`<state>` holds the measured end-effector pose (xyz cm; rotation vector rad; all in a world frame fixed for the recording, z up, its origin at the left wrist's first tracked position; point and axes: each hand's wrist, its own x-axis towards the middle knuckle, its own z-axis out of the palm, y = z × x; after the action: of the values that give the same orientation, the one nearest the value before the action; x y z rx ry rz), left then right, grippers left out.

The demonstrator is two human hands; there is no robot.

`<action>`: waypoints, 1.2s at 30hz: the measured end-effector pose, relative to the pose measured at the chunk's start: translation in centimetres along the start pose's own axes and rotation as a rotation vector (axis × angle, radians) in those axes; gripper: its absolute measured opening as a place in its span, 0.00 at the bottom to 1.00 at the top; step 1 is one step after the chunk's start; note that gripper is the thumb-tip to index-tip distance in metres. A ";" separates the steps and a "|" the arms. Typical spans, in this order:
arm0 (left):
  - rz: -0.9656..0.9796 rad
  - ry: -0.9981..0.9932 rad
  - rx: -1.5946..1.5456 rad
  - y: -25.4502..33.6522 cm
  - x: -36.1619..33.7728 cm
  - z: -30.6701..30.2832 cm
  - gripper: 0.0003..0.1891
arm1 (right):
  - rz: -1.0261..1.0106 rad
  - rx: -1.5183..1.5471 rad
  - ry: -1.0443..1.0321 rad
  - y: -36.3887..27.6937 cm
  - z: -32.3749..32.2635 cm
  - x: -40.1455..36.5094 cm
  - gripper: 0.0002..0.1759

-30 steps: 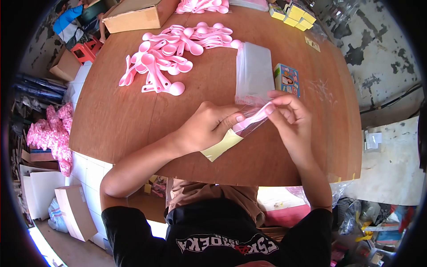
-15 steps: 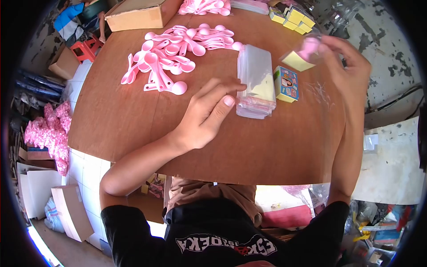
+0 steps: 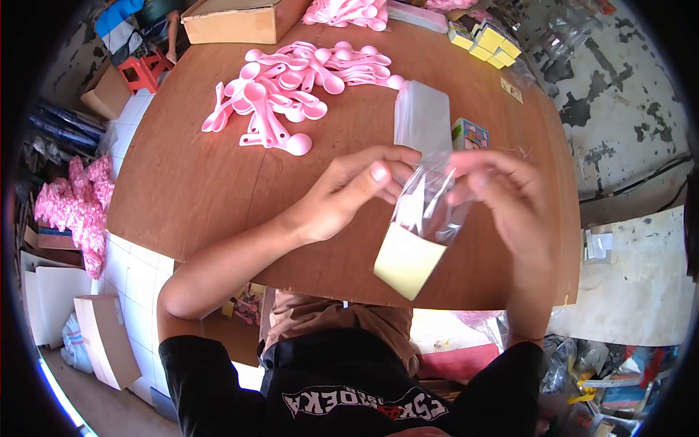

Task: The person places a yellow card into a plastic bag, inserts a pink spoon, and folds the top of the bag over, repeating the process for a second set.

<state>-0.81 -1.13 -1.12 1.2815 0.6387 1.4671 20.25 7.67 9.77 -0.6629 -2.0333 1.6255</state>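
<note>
A clear plastic bag (image 3: pixel 431 193) with a pale yellow card (image 3: pixel 410 260) in its lower part hangs tilted between my hands above the table. My left hand (image 3: pixel 349 188) has its bent fingers at the left side of the bag's mouth, with the thumb nearer me. At the other side, my right hand (image 3: pixel 502 193) pinches the bag's upper edge; its fingers are smeared by motion. Just behind lies a stack of clear plastic bags (image 3: pixel 424 116). To the right of the stack is a small colourful box (image 3: pixel 470 134), partly covered by my right hand.
Pink plastic measuring spoons (image 3: pixel 287 87) lie heaped on the brown table (image 3: pixel 182 189), with more spoons (image 3: pixel 346 13) behind. A cardboard box (image 3: pixel 237 22) and several yellow boxes (image 3: pixel 491 44) stand at the back. A small printed card (image 3: pixel 512 89) lies right. Another person (image 3: pixel 138 29) is far left.
The top bag with its yellow card has come off the stack towards me. My right hand has moved in from the far right and no longer holds the bag with the pink item.
</note>
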 end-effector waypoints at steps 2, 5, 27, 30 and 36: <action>-0.069 0.044 0.039 0.3 0.0 0.7 0.23 | 0.035 0.045 0.019 3.2 0.3 0.3 0.14; -0.180 0.088 0.033 0.1 0.0 0.5 0.19 | 0.049 0.010 0.086 5.1 0.7 0.4 0.13; -0.320 -0.197 0.521 -0.9 -0.2 1.6 0.21 | -0.694 -1.078 0.261 9.3 2.5 -0.2 0.09; -0.238 -0.187 0.529 -0.3 -0.1 1.7 0.21 | -0.466 -0.543 0.267 9.2 1.7 0.0 0.07; -0.244 -0.144 0.350 0.4 -0.3 1.4 0.22 | -0.390 -0.120 0.257 7.1 -0.1 -0.5 0.05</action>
<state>0.32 -1.88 -0.45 1.5011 0.9488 1.0828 21.34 8.79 2.84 -0.4518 -1.9335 1.1431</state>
